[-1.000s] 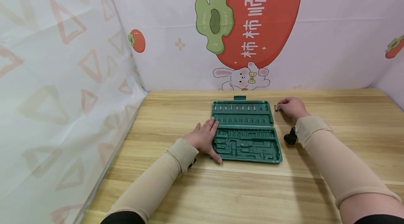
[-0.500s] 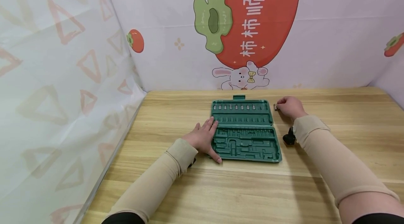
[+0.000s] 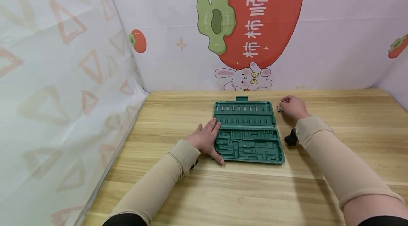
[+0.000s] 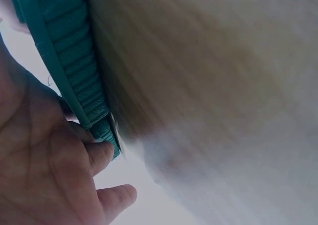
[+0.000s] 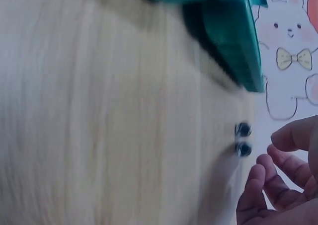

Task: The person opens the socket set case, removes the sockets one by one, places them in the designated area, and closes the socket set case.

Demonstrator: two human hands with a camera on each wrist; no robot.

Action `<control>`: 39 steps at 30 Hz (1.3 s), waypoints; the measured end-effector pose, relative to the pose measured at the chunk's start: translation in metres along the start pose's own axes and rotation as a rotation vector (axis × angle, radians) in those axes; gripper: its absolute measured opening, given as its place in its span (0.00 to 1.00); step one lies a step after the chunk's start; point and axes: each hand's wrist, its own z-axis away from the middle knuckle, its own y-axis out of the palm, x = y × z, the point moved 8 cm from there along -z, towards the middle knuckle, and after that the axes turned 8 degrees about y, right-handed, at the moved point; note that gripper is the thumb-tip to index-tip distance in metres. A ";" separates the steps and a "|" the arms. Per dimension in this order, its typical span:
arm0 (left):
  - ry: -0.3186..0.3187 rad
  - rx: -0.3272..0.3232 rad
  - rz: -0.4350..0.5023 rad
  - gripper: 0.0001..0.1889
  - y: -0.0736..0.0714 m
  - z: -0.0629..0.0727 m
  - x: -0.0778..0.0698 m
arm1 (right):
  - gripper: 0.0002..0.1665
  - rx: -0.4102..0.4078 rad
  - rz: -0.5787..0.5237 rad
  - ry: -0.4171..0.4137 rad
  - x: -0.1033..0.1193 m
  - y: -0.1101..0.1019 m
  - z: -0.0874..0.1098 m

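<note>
A green plastic socket-set case point(image 3: 248, 157) lies unfolded on the wooden table point(image 3: 242, 197). My left hand point(image 3: 204, 139) rests spread over its left edge; in the left wrist view, fingers point(image 4: 102, 155) touch the ribbed side of the case point(image 4: 74, 61). A row of small metal sockets point(image 3: 239, 108) sits in the top slots of the far half. Just right of the case, two loose sockets point(image 3: 278, 108) stand side by side on the table. Beside them is my right hand point(image 3: 294, 108), its fingers loosely bent, apart from the sockets point(image 5: 243, 149) and holding nothing.
A latch tab point(image 3: 242, 98) sticks out from the far edge of the case. The case's near half has moulded recesses. A printed cloth backdrop point(image 3: 172, 66) stands behind the table, and another cloth point(image 3: 63, 112) hangs along the left side.
My right hand's fingers closed in over the two loose sockets, then drew back slightly, and both sockets show again. My left hand stays on the case.
</note>
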 end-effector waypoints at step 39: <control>-0.042 -0.062 -0.102 0.79 0.001 0.001 0.007 | 0.27 0.233 -0.008 -0.032 0.050 0.058 -0.012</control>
